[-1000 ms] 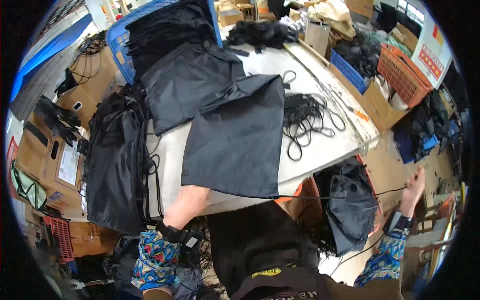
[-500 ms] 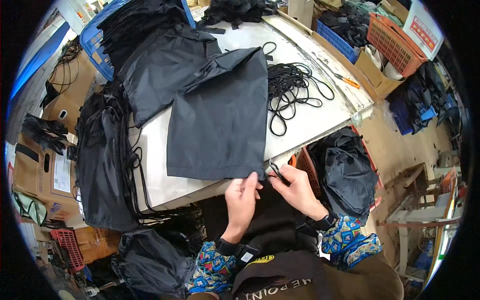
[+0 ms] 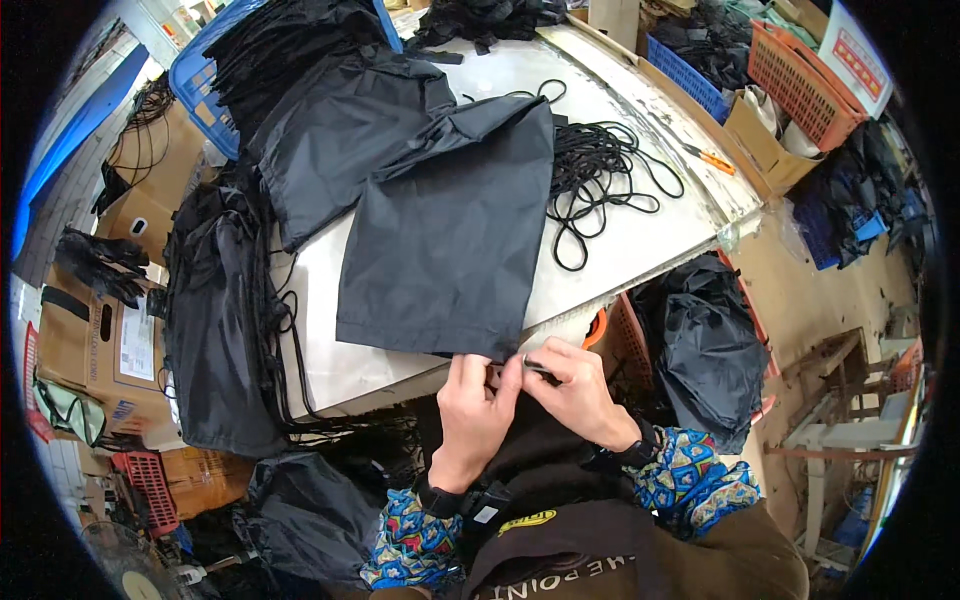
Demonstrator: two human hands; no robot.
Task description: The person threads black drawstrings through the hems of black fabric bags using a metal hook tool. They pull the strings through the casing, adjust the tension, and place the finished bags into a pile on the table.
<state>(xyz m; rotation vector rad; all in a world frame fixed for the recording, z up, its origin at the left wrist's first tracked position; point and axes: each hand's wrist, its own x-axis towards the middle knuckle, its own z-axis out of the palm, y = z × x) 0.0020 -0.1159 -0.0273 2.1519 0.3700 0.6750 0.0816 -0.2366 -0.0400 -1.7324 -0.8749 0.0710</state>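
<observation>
A black fabric bag (image 3: 445, 240) lies flat over the near edge of the white table, its hemmed end toward me. My left hand (image 3: 475, 410) is closed, pinching the near right corner of that hem between thumb and fingers. Close beside it, my right hand (image 3: 582, 393) is closed around a slim dark object (image 3: 541, 371) with its end at the same corner. Whether this is cord or a small tool I cannot make out. Beyond the bag's right side, a loose heap of black cord (image 3: 600, 165) rests on the table.
More black bags (image 3: 350, 140) lie behind, by a blue basket (image 3: 205, 100); others (image 3: 225, 310) hang at the left edge. An orange-handled cutter (image 3: 712, 160) lies on the table's right side (image 3: 640, 255). Below right, a red basket (image 3: 628, 350) holds black fabric (image 3: 700, 350).
My right hand has turned and come in closer to my left at the hem corner. The hem corner has shifted slightly toward me and left.
</observation>
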